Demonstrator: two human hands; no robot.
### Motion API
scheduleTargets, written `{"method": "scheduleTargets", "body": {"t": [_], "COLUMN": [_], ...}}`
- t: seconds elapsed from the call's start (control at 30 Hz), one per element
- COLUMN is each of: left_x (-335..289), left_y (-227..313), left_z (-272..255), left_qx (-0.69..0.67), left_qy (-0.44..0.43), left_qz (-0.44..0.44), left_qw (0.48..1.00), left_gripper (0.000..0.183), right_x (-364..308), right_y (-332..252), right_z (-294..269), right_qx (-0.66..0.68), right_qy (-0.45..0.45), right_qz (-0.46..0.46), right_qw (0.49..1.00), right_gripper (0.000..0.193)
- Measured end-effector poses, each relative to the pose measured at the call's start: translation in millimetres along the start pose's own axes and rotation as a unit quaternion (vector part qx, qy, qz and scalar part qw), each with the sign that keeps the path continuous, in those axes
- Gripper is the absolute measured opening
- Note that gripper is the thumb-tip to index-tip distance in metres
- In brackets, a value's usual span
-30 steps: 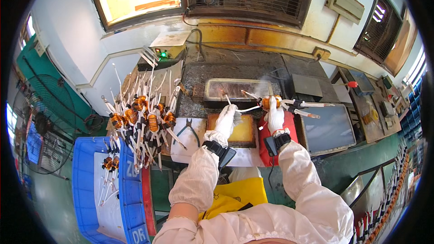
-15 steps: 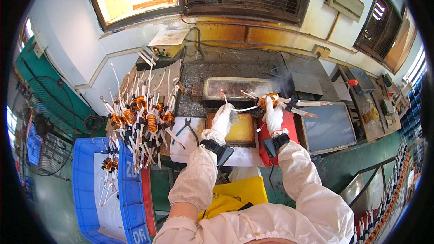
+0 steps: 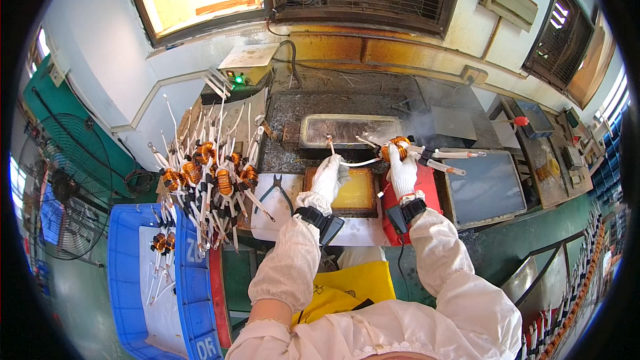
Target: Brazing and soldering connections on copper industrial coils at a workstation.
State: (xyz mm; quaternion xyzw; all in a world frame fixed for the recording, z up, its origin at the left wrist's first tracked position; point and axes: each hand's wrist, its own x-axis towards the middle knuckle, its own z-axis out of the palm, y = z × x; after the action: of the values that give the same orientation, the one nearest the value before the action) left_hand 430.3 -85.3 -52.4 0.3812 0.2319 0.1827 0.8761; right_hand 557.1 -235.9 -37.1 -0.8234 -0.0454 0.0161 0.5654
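My right hand [image 3: 403,175], in a white glove, is closed on a copper-wound toroidal coil [image 3: 398,149] with several white-sleeved leads. Some of its leads [image 3: 460,154] stick out to the right past a black wrapping. One long white lead bends left to my left hand [image 3: 327,177], also gloved, whose fingers pinch it below its bare copper-coloured end [image 3: 329,139]. That end points up at the near edge of a rectangular metal pot [image 3: 350,131] with a greyish, shiny surface. Below my hands lies a shallow tray of yellow-amber stuff [image 3: 355,191].
Many similar coils [image 3: 225,181] are heaped on the left of the bench, above a blue crate [image 3: 127,273] holding more. Pliers [image 3: 275,193] lie beside my left hand. A red box [image 3: 427,193] and a grey-surfaced tray [image 3: 485,187] stand right. A control box [image 3: 248,63] sits behind.
A green light now shows on the control box. My hands and the coil hold almost the same place.
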Motion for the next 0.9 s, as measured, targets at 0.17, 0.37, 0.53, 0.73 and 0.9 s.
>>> {"method": "scheduleTargets", "body": {"t": [0.17, 0.37, 0.53, 0.73, 0.9], "left_x": [1.2, 0.7, 0.7, 2.5, 2.2], "left_y": [-0.6, 0.2, 0.3, -1.3, -1.9], "left_z": [-4.0, -0.6, -3.0, -3.3, -5.7], "left_qx": [-0.013, -0.001, -0.003, -0.013, -0.017], "left_qy": [-0.006, 0.005, 0.001, 0.002, 0.004], "left_qz": [-0.002, -0.005, -0.006, -0.007, -0.008], "left_qw": [1.0, 1.0, 1.0, 1.0, 1.0], "left_gripper": [0.019, 0.019, 0.019, 0.019, 0.019], "right_x": [-6.8, -2.3, -3.2, -0.5, -8.1], "right_y": [-12.1, -3.7, -4.3, -1.3, -11.8], "right_z": [-5.0, -2.4, -1.1, -0.3, -3.1], "right_qx": [-0.009, -0.038, 0.013, -0.015, 0.008], "right_qy": [-0.014, 0.019, -0.01, 0.008, -0.006], "right_qz": [0.001, -0.012, 0.014, 0.006, 0.006], "right_qw": [1.0, 0.999, 1.0, 1.0, 1.0], "right_gripper": [0.07, 0.07, 0.069, 0.067, 0.066]}}
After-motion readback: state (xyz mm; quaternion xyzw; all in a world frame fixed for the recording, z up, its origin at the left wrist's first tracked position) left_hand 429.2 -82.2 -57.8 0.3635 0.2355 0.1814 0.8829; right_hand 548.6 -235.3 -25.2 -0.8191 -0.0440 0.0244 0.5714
